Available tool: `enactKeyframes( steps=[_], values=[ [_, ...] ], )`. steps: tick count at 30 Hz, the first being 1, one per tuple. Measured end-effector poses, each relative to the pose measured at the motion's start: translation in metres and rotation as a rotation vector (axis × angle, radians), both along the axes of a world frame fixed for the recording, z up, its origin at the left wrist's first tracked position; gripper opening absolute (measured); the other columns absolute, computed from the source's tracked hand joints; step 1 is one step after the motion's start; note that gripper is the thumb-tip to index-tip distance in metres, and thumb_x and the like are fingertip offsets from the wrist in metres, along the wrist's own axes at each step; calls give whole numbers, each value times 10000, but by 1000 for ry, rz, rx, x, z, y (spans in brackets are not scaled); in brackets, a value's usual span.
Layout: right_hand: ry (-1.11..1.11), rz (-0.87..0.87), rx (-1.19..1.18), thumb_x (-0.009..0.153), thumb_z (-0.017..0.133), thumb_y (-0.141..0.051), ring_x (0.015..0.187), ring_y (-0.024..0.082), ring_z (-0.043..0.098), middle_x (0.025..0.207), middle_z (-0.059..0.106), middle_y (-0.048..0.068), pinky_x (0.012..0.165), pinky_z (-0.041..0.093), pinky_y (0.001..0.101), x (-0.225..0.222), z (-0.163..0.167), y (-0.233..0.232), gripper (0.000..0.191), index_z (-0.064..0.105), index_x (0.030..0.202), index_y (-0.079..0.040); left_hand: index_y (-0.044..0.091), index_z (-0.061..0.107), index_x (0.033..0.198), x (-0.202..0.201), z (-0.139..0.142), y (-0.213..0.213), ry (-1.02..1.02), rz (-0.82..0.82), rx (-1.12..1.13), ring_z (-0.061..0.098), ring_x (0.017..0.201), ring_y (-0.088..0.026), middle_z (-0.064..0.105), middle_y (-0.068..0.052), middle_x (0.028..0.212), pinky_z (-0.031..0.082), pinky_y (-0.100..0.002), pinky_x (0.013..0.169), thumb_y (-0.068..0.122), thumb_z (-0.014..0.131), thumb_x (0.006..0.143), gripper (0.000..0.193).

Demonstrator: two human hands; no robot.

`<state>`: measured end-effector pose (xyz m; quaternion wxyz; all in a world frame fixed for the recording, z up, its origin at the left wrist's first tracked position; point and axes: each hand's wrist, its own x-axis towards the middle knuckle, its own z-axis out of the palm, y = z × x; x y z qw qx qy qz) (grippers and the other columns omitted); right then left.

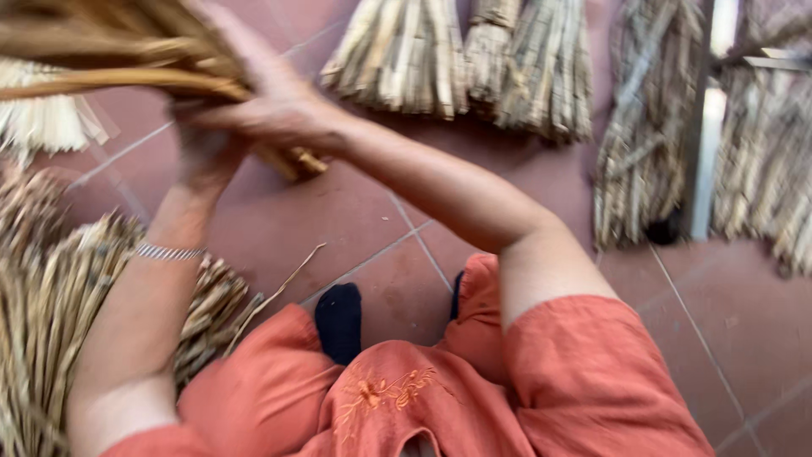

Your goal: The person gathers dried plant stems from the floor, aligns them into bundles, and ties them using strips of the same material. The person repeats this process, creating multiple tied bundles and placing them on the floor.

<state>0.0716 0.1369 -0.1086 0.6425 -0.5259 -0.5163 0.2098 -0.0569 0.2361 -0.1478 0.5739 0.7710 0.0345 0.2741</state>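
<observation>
A bundle of tan, dried reed stalks (110,51) is held in the upper left of the frame, its blurred stems lying roughly level, with cut ends jutting out lower right of the hands. It is clasped from above by the right hand (271,101), fingers closed over it. The left hand (207,152) is pressed beneath, its grip hidden.

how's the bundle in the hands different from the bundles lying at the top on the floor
The held bundle is golden-brown, smooth and lifted off the floor, gripped by the right hand and left hand. The floor bundles are paler, greyer, rougher and lie flat on the red tiles. Both are dried plant stalks.
</observation>
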Motion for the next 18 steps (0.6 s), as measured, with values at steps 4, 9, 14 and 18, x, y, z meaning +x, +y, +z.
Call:
enactKeyframes(
  steps=[4,9,14,18],
  values=[
    [85,-159,-281,669,827,-689,1315,248,687,1416,696,122,1165,521,399,-27,12,-7,1081,455,1531,-154,91,313,1583,-13,21,-19,39,-39,-56,510,1369,-171,481,-57,1504,468,-378,1221,165,715,1211,553],
    [-26,-395,-363,616,620,-936,1427,283,568,1481,591,105,1236,457,452,-49,12,-8,1178,501,1532,-206,120,280,1589,-18,36,-38,52,-76,-76,474,1395,-180,440,-53,1537,440,-399,1237,176,696,1222,558],
    [-215,-441,-522,613,582,-972,1543,373,327,1686,370,90,1256,341,531,-51,-3,2,1152,499,1551,-308,150,247,1594,-19,40,-47,32,-71,-66,437,1421,-189,398,-49,1569,412,-419,1253,188,677,1232,563],
    [-125,-490,-599,612,511,-987,1500,348,374,1695,377,59,1182,366,621,-54,1,-3,1127,510,1535,-340,153,256,1577,-13,39,-61,32,-50,-62,431,1413,-192,388,-49,1561,412,-424,1247,167,673,1231,542]
  ],
)
